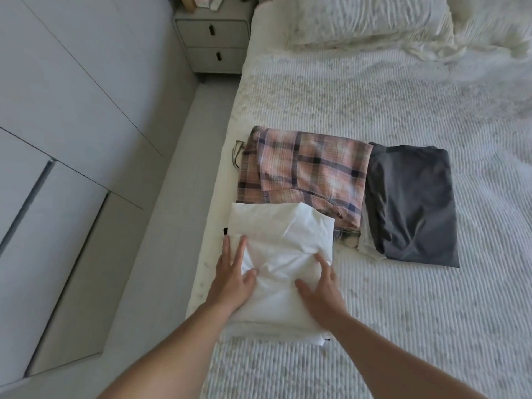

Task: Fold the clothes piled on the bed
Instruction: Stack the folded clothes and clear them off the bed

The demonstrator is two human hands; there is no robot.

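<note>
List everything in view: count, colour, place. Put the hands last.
white garment: 1, white, folded, near edge of the bed, under both hands
plaid garment: 1, pink and navy plaid, folded, just beyond the white garment
grey garment: 1, dark grey, folded, to the right of the plaid garment
glasses: 1, thin dark frame, on the bed edge left of the plaid garment
pillow: 1, white, head of the bed
bed: 1, white ribbed cover
nightstand: 1, grey, two drawers, left of the bed
wardrobe: 1, pale grey, far left
left hand: 1, flat on the white garment
right hand: 1, flat on the white garment
</note>
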